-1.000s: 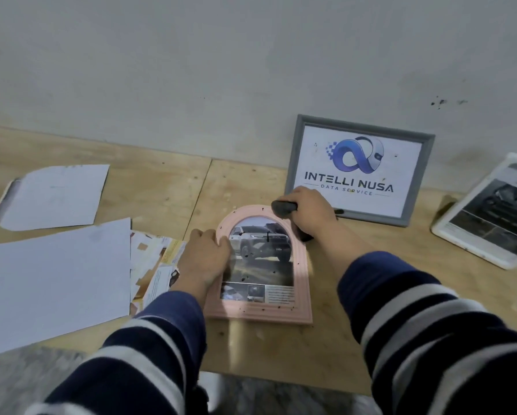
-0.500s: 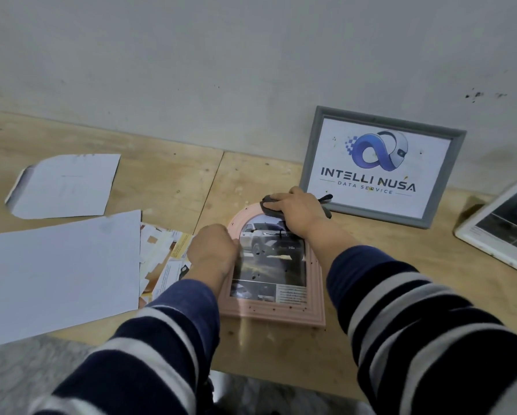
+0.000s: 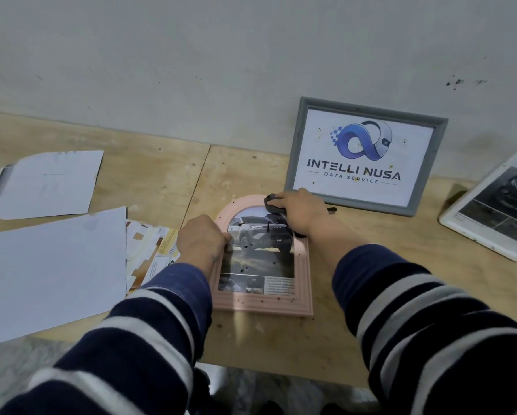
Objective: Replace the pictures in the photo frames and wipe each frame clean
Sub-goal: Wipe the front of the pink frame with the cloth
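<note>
Plywood tabletop [image 3: 281, 348] is where everything sits, with a big white sheet [image 3: 50, 271] off to the left and the grey frame [image 3: 366, 157], propped on the wall, readable as "INTELLI NUSA DATA SERVICE". Flat in the middle, the pink arched frame [image 3: 263, 259] with a car picture is steadied at its left edge by the curled left hand [image 3: 202, 238], specks still dotted on the glass. The dark cloth [image 3: 273, 203], clamped in the right hand [image 3: 300, 211], has been slid up onto the arch since a second ago, so wiping looks barely started.
</note>
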A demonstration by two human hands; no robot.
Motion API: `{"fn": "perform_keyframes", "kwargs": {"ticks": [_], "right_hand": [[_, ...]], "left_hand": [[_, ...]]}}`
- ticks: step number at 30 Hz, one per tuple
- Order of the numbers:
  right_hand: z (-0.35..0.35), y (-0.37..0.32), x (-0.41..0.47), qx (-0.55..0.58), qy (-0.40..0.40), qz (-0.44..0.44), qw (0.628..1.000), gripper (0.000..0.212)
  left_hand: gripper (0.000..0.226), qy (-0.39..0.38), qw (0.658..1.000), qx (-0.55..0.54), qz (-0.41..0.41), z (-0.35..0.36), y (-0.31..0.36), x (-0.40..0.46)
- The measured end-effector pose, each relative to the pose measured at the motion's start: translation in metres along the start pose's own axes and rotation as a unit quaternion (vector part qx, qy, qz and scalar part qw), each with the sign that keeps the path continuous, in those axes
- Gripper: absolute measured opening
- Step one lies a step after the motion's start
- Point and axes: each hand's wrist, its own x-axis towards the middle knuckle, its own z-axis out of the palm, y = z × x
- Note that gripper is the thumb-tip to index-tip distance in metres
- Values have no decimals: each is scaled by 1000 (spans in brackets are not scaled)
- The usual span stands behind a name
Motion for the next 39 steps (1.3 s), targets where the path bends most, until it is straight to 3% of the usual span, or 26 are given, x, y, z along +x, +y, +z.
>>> {"fn": "perform_keyframes", "kwargs": {"ticks": [13,39], "right_hand": [[30,18,-55,59,5,63,996,69],[74,-73,-166,98,39,236,966,57]], "left_hand": [[43,-19,1000,-24,4,-5,0,-4],[39,-16,997,-34,67,-2,-7,-13]]}}
